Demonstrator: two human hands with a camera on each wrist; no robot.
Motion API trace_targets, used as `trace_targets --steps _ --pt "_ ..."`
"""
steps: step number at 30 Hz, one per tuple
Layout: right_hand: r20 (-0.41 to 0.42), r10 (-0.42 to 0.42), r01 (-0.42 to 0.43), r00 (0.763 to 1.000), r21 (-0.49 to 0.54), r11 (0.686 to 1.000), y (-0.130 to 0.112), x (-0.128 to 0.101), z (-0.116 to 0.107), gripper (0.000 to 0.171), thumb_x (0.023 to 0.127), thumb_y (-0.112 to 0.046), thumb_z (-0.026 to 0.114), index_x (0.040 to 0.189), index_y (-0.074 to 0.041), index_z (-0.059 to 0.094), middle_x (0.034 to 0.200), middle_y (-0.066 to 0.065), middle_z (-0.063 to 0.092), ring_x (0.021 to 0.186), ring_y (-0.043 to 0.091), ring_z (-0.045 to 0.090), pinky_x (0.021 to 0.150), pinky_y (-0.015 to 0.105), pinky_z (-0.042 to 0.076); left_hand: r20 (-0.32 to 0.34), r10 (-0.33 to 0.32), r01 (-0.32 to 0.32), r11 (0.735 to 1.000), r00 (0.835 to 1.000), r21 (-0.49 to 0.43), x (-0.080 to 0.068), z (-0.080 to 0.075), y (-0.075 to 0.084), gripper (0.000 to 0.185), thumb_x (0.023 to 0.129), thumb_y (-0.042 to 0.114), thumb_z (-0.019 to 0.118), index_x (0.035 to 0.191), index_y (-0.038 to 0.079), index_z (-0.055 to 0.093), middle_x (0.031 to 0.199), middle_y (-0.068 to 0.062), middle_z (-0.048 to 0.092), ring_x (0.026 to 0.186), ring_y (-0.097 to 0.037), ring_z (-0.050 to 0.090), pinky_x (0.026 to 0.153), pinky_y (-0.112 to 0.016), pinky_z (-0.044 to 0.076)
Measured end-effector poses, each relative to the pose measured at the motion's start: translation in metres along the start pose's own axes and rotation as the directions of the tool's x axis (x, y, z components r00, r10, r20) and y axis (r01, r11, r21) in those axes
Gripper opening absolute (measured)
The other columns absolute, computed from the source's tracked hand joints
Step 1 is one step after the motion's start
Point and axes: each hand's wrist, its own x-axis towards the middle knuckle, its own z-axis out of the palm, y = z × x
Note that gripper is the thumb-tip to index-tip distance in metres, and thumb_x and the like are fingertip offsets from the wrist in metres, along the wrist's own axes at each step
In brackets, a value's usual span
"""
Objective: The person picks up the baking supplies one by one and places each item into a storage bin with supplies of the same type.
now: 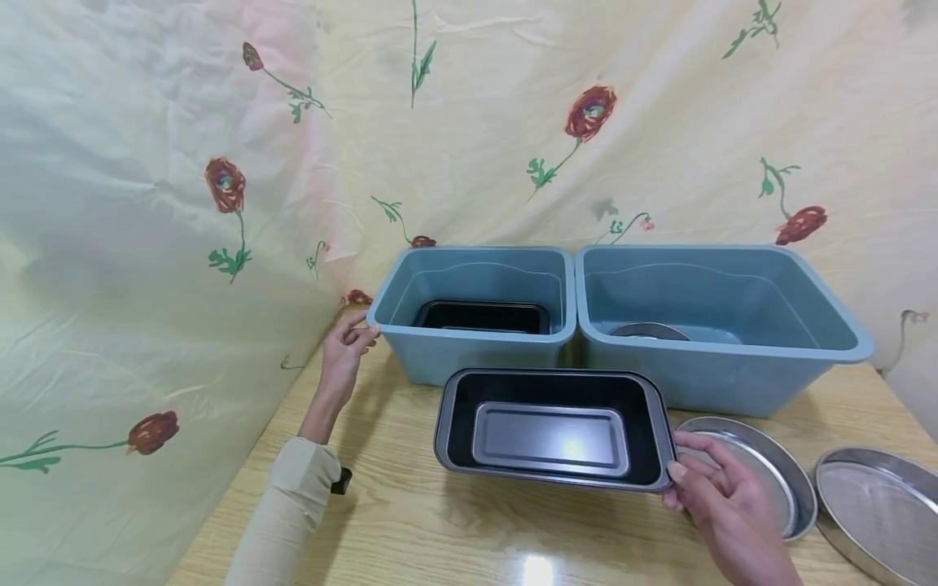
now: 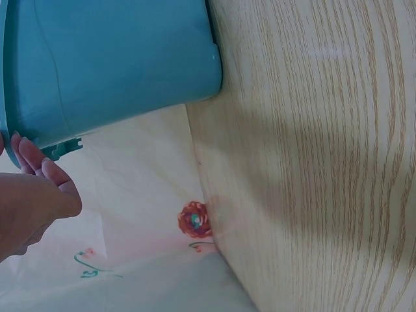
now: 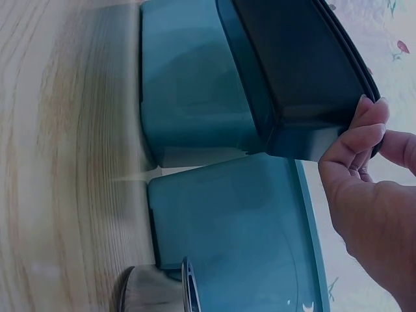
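My right hand [image 1: 733, 505] pinches the right end rim of a dark loaf pan [image 1: 553, 439], thumb above and fingers below. The pan is held above the table in front of the two bins, its inside facing me; its dark underside shows in the right wrist view. My left hand [image 1: 344, 350] holds the left corner of the left blue bin [image 1: 469, 350] at its rim, with fingers under the lip in the left wrist view. Inside that bin lies another dark loaf pan [image 1: 484, 316], partly hidden by the front wall.
A right blue bin [image 1: 733, 378] stands beside the left one, with a round metal pan [image 1: 648, 330] partly visible inside. Two round metal pans, one nearer [image 1: 795, 480] and one at the right edge [image 1: 879, 509], rest on the wooden table [image 1: 410, 521]. Flowered cloth [image 1: 469, 146] hangs behind.
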Motion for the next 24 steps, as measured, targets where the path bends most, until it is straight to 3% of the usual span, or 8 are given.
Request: trace_targets --steps 8,16,24 --pt "0.028 -0.032 0.032 0.999 0.018 0.999 -0.0006 0.0006 0.0015 0.037 0.105 0.013 0.043 0.129 -0.010 0.059 0.099 0.012 0.073 0.073 0.016 0.063 0.065 0.025 0.054 0.003 -0.014 0.014 1.000 1.000 -0.011 -0.0012 0.0005 0.0024 0.043 0.102 0.010 0.067 0.140 -0.005 0.056 0.087 0.007 0.068 0.084 -0.011 0.062 0.082 -0.027 0.042" --pt "0.018 -0.011 0.010 1.000 0.012 1.000 -0.0041 0.0029 0.0031 0.037 0.106 0.011 0.043 0.130 -0.013 0.059 0.101 0.011 0.073 0.074 0.018 0.062 0.065 0.027 0.054 0.002 -0.013 0.013 1.000 1.000 -0.008 -0.0004 -0.0008 0.0003 0.041 0.102 0.008 0.066 0.139 -0.006 0.057 0.086 0.008 0.068 0.087 -0.015 0.062 0.082 -0.027 0.042" --pt "0.080 -0.102 0.095 0.992 0.088 0.992 -0.0028 0.0041 0.0063 0.039 0.105 0.014 0.041 0.131 -0.008 0.060 0.096 0.011 0.074 0.074 0.014 0.064 0.066 0.025 0.054 -0.003 0.007 -0.007 1.000 1.000 0.002 0.0001 -0.0007 -0.0007 0.041 0.101 0.008 0.067 0.139 -0.005 0.058 0.087 0.006 0.069 0.086 -0.014 0.062 0.082 -0.028 0.043"
